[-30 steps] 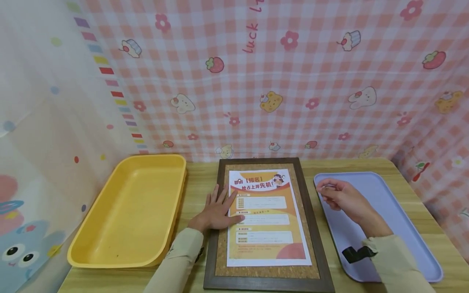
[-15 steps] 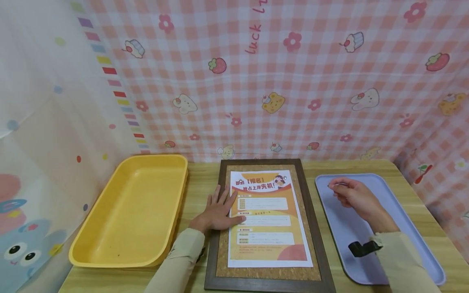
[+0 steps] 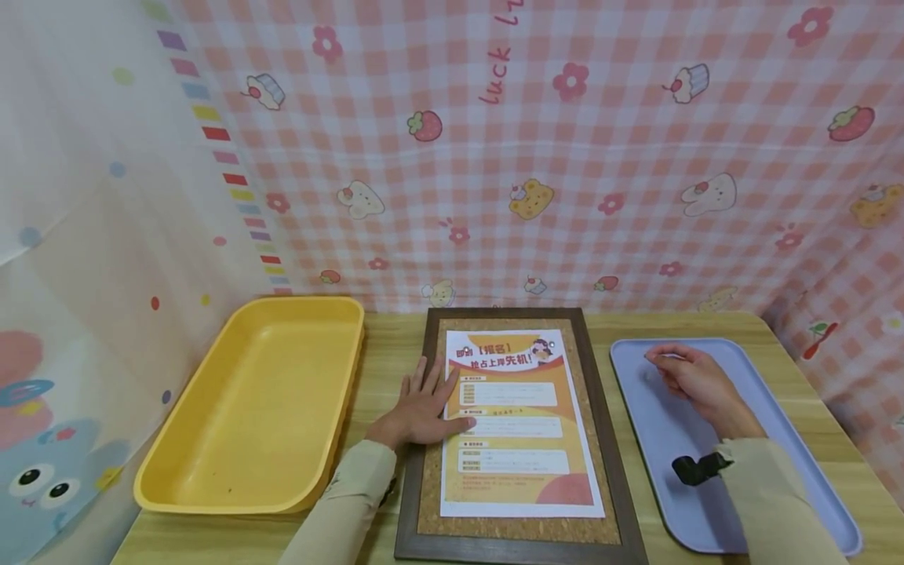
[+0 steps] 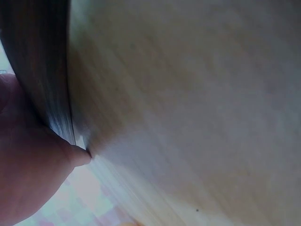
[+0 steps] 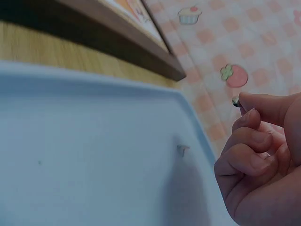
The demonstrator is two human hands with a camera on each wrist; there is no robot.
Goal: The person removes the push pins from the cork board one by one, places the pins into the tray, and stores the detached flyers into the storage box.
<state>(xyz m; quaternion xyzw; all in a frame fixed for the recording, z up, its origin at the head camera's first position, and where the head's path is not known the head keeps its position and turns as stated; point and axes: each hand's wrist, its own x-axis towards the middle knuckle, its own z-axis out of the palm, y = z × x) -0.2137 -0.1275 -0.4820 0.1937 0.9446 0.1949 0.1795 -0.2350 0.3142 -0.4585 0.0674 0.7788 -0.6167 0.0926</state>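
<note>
A printed orange and white poster (image 3: 519, 439) lies on a cork board (image 3: 431, 502) with a dark wooden frame. My left hand (image 3: 418, 412) rests on the poster's left edge and the frame, fingers straight and spread. Over the upper left part of the lilac tray (image 3: 657, 424), my right hand (image 3: 695, 384) pinches a small shiny thumbtack (image 5: 236, 101) between thumb and index finger; the other fingers are curled. Another small tack (image 5: 183, 149) lies on the tray in the right wrist view. Small pale dots, apparently tack heads, mark the poster's two upper corners.
A deep yellow bin (image 3: 247, 416) stands left of the board on the wooden table (image 3: 384, 345). Behind the table hangs a pink checked cloth (image 3: 452, 157). A pale patterned cloth (image 3: 85, 235) hangs on the left.
My right hand has moved rightward from the tray's left rim to over the tray, still pinching. My left hand has stayed on the poster and frame.
</note>
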